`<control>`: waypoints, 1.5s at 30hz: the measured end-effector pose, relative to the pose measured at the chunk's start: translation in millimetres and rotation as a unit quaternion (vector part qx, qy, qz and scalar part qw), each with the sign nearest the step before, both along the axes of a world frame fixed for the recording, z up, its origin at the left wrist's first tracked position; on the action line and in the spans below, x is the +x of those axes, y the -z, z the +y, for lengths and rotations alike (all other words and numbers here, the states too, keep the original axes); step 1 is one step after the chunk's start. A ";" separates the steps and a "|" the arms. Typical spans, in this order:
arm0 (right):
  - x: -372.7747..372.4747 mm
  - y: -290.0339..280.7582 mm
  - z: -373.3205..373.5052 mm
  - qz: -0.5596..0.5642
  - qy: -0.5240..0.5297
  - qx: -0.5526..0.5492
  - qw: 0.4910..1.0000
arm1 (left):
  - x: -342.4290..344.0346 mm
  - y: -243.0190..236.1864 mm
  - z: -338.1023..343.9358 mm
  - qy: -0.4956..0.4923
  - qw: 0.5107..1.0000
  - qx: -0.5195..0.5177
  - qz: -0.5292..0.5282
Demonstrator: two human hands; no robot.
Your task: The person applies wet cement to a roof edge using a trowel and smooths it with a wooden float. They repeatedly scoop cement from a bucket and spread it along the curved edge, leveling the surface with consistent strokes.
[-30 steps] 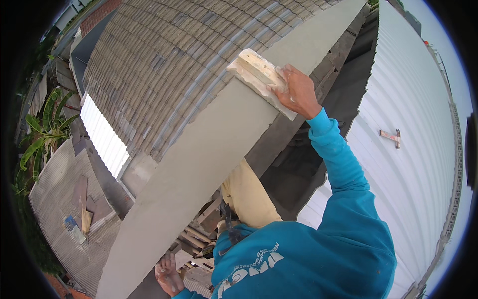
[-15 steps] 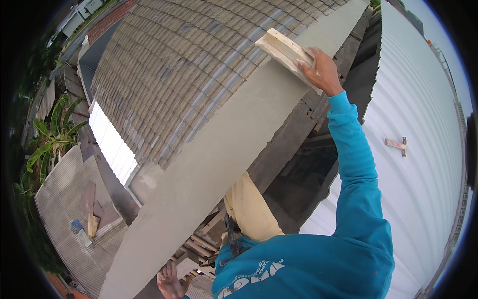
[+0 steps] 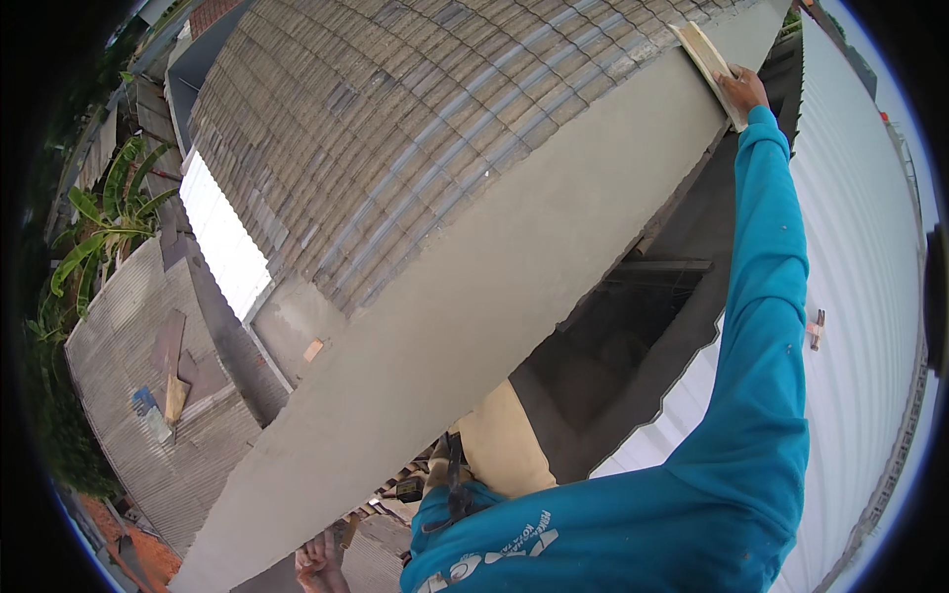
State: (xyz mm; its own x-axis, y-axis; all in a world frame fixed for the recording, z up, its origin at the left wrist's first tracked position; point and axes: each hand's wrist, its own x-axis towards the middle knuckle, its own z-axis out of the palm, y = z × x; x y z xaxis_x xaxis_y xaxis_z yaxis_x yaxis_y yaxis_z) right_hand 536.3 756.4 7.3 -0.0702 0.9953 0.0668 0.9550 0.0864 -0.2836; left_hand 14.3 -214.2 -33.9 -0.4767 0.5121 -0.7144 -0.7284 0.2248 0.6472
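My right hand point(image 3: 743, 91) reaches far up and to the right, its fingers wrapped round the back of a pale plastering float point(image 3: 700, 57). The float lies across the far part of a long grey plastered wall top point(image 3: 534, 242), its face against the smooth plaster. At the bottom, my left hand point(image 3: 320, 563) is at the near edge of that wall top. Its fingers are curled against the edge, and part of the hand is hidden.
Left of the plaster rises a tiled roof point(image 3: 395, 148). White corrugated sheeting point(image 3: 860, 415) with a hammer point(image 3: 816, 330) on it lies to the right. A dark opening point(image 3: 603, 346) gapes below the wall. A small block point(image 3: 313, 350) sits by the plaster's left edge.
My right hand and the float have slid up and to the right along the plaster, the arm stretching further. My left hand stays by the near edge. The view has shifted.
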 end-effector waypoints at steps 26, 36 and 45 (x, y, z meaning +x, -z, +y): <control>-299.9 -14.6 -470.1 0.019 -0.299 0.085 0.950 | 32.3 1.5 61.5 -0.124 0.961 0.232 0.090; -402.2 -21.9 -646.2 0.077 -0.385 0.033 0.919 | 35.2 2.8 59.5 -0.131 0.943 0.296 0.075; -437.6 -45.0 -748.9 0.235 -0.527 -0.027 0.817 | 27.2 20.8 14.6 -0.188 0.940 0.279 0.056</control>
